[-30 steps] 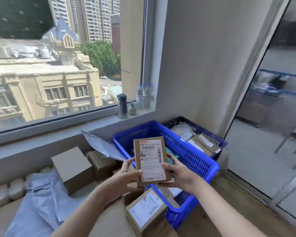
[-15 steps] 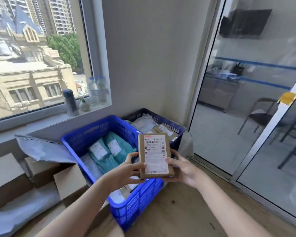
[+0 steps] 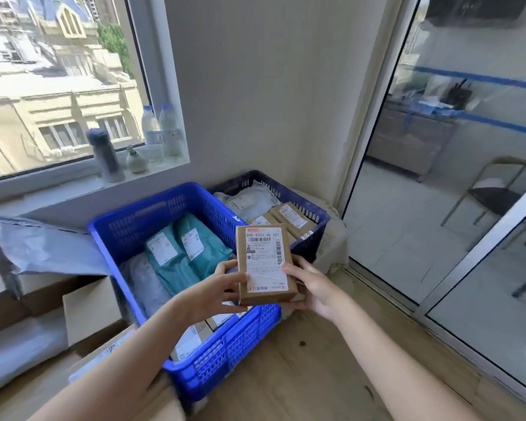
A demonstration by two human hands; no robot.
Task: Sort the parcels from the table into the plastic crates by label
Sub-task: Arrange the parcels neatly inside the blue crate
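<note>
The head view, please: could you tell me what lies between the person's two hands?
In the head view, a brown parcel with a white label lies between the left hand and the right hand, which grip its two sides.

The small brown cardboard parcel (image 3: 264, 262) with the white label has gone to the right. A second ago it was held over the middle of the bright blue plastic crate (image 3: 225, 354). Now it is over that crate's right rim, close to the dark blue plastic crate (image 3: 316, 229) behind. The left grip (image 3: 216, 287) and the right grip (image 3: 313, 287) went along with it, one on each side. The head turned right too, so less of the window (image 3: 58, 86) shows and more of the glass door (image 3: 438, 208). Two teal plastic mail bags (image 3: 179, 253) in the bright blue crate have come into full sight.
</note>
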